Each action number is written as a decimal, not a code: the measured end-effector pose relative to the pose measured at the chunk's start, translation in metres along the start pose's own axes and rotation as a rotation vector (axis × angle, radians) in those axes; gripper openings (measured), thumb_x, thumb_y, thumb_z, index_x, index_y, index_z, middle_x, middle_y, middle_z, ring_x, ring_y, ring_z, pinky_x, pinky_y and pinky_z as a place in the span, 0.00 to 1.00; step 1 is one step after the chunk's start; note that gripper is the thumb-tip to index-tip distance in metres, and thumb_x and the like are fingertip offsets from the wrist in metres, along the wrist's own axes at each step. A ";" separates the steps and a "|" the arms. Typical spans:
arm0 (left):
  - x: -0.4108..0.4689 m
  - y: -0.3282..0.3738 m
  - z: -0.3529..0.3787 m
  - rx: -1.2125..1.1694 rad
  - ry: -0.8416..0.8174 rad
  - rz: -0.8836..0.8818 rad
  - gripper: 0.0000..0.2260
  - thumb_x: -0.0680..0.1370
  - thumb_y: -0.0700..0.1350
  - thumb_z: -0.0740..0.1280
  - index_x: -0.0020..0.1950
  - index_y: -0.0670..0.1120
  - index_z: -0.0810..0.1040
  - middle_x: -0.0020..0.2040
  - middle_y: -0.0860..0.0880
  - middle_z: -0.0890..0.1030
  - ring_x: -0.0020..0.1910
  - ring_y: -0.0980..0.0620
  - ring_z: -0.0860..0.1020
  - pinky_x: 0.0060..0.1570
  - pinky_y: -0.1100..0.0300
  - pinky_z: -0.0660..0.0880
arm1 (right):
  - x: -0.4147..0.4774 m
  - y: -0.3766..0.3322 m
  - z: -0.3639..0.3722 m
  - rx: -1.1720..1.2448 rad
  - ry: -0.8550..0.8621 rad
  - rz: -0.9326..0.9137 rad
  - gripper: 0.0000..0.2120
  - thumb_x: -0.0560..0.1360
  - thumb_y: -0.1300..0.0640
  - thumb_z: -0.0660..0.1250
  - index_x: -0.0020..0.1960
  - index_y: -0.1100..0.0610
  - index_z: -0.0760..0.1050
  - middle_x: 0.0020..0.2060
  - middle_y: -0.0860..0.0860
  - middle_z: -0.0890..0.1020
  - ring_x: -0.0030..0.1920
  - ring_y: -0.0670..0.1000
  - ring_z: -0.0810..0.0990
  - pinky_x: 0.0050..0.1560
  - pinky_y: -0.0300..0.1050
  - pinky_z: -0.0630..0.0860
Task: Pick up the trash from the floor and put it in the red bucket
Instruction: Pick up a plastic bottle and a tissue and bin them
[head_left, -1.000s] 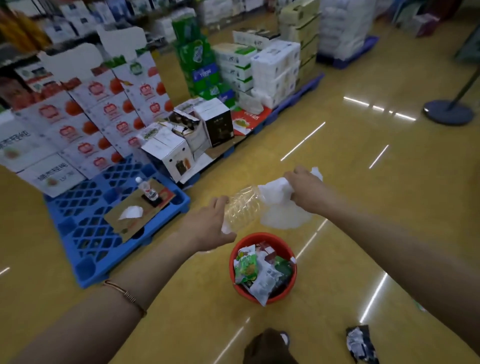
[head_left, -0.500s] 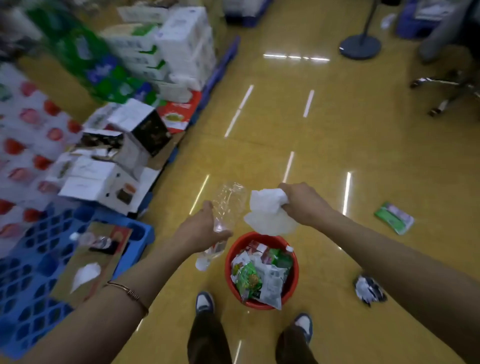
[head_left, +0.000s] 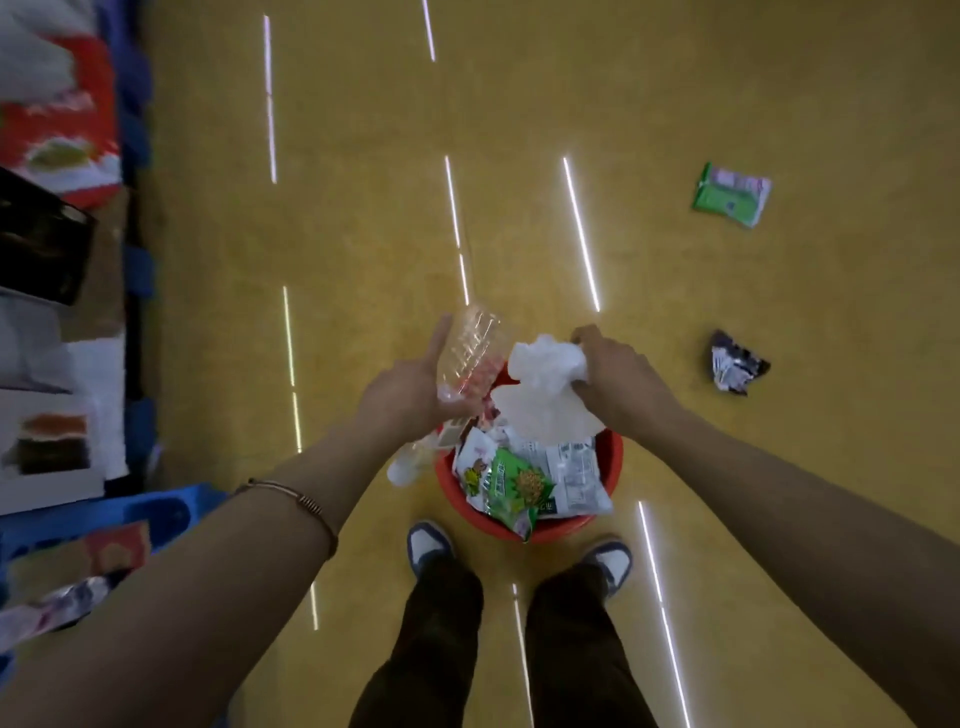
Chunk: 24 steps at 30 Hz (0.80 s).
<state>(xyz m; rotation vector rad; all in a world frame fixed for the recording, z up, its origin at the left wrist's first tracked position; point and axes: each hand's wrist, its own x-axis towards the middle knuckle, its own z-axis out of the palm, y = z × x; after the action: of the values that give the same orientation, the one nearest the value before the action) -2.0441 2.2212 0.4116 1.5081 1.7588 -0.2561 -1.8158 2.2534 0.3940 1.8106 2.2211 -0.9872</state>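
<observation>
Overhead: left hand (head_left: 410, 400) grasping clear bottle (head_left: 467, 353), right hand (head_left: 618, 384) clutching white bag (head_left: 545, 389) above red bucket (head_left: 613, 457); wrapper print unreadable.

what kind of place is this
Probably a shop or stockroom aisle: printed cartons stacked along the left on a blue plastic pallet, beside a glossy yellow floor littered with snack wrappers.

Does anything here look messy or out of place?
Yes. Two wrappers lie loose on the floor: a green packet and a crumpled dark wrapper. The red bucket is heaped above its rim.
</observation>
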 end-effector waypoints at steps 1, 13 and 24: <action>0.016 -0.001 0.013 -0.005 -0.013 0.006 0.50 0.70 0.61 0.70 0.75 0.57 0.34 0.42 0.42 0.81 0.37 0.45 0.79 0.43 0.50 0.78 | 0.007 0.008 0.015 0.012 0.009 0.000 0.19 0.76 0.60 0.65 0.65 0.58 0.64 0.54 0.59 0.77 0.48 0.62 0.77 0.46 0.55 0.76; 0.133 -0.054 0.184 -0.035 0.047 0.103 0.44 0.77 0.58 0.63 0.67 0.64 0.23 0.77 0.43 0.53 0.65 0.39 0.71 0.56 0.42 0.74 | 0.045 0.075 0.177 0.097 -0.251 -0.114 0.34 0.80 0.46 0.55 0.78 0.52 0.41 0.76 0.53 0.44 0.75 0.58 0.54 0.72 0.56 0.58; 0.154 -0.060 0.259 0.204 0.104 0.210 0.39 0.80 0.48 0.57 0.68 0.61 0.24 0.77 0.43 0.40 0.74 0.39 0.49 0.70 0.44 0.54 | 0.094 0.075 0.248 -0.310 -0.579 -0.026 0.22 0.80 0.56 0.54 0.72 0.63 0.62 0.69 0.63 0.64 0.68 0.60 0.64 0.68 0.52 0.65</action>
<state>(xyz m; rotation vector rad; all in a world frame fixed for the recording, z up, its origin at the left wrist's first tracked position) -1.9851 2.1623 0.1162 1.8689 1.6769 -0.2598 -1.8504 2.2036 0.1250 1.1786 1.9034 -0.9509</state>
